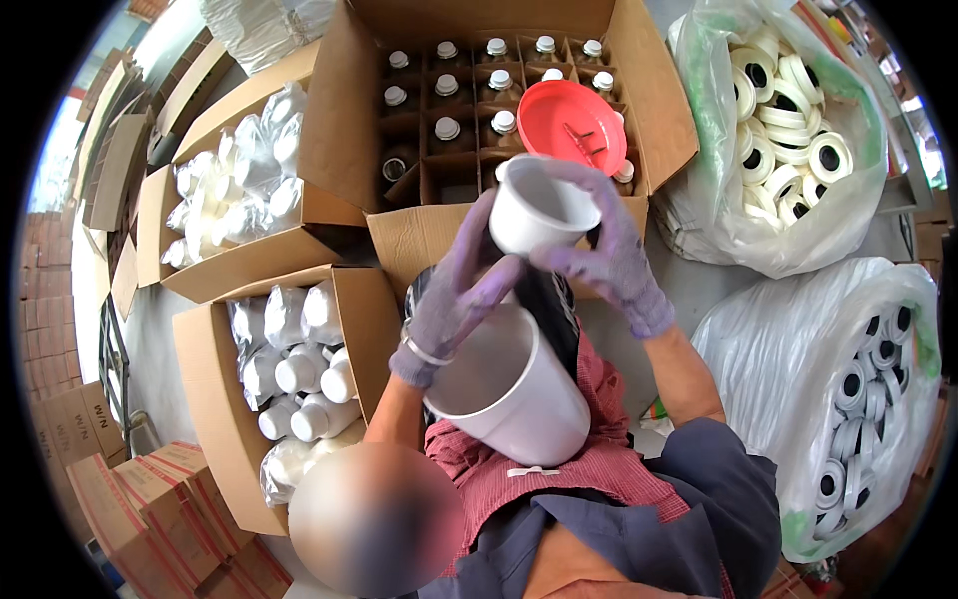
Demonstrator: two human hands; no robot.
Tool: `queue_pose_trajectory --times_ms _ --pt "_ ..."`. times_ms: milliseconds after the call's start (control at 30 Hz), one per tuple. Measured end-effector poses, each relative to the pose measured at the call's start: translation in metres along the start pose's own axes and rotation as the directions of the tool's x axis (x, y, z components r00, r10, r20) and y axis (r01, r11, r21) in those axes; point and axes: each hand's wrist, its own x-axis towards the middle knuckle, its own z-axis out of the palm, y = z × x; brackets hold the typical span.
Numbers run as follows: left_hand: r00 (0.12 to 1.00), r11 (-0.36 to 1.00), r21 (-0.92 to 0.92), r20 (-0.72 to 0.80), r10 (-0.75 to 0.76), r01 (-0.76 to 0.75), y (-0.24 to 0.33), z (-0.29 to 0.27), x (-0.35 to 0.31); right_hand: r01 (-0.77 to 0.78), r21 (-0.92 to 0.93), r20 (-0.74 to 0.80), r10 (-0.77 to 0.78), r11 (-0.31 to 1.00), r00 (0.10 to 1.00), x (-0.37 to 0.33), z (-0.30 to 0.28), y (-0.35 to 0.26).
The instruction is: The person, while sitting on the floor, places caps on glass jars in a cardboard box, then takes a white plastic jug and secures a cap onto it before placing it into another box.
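Both my hands wear purple-grey knit gloves. My right hand point(611, 255) is closed around the rim and side of a small white plastic cup point(532, 217), tilted so its inside shows. My left hand point(454, 280) grips the cup's left side, its thumb below. Beneath the hands, a larger pale grey plastic tub point(529, 399) leans on my lap, its mouth open toward the left. Just beyond the cup, a red plastic bowl point(569, 110) with small dark red pieces in it rests over a divided carton point(404, 225) of bottles with white caps point(447, 129).
At left, two open cartons point(215, 399) hold plastic-wrapped white parts point(299, 369). Two clear plastic bags point(738, 339) at right hold white rings with black centres point(828, 158). Closed cartons point(160, 509) are stacked at lower left. A blurred round patch covers the lower middle.
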Motion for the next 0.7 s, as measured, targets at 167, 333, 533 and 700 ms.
queue_pose_trajectory --times_ms 167,333,533,700 --pt "0.996 0.992 -0.119 -0.087 0.024 -0.034 0.003 -0.053 -0.062 -0.17 -0.701 -0.304 -0.075 0.693 0.95 0.066 -0.074 0.148" --pt "0.946 0.864 0.468 0.323 0.029 -0.186 0.007 -0.033 -0.118 -0.176 -0.909 -0.25 -0.155 0.379 0.956 0.093 -0.056 0.203" --pt "0.829 0.793 0.446 0.545 0.127 -0.415 0.041 -0.066 -0.061 0.125 -0.844 0.233 0.146 0.521 0.961 0.09 0.057 0.229" --pt "0.725 0.862 0.295 0.679 0.115 -0.413 -0.009 -0.07 -0.052 -0.168 -0.924 0.021 0.486 0.343 0.874 0.103 0.069 0.272"
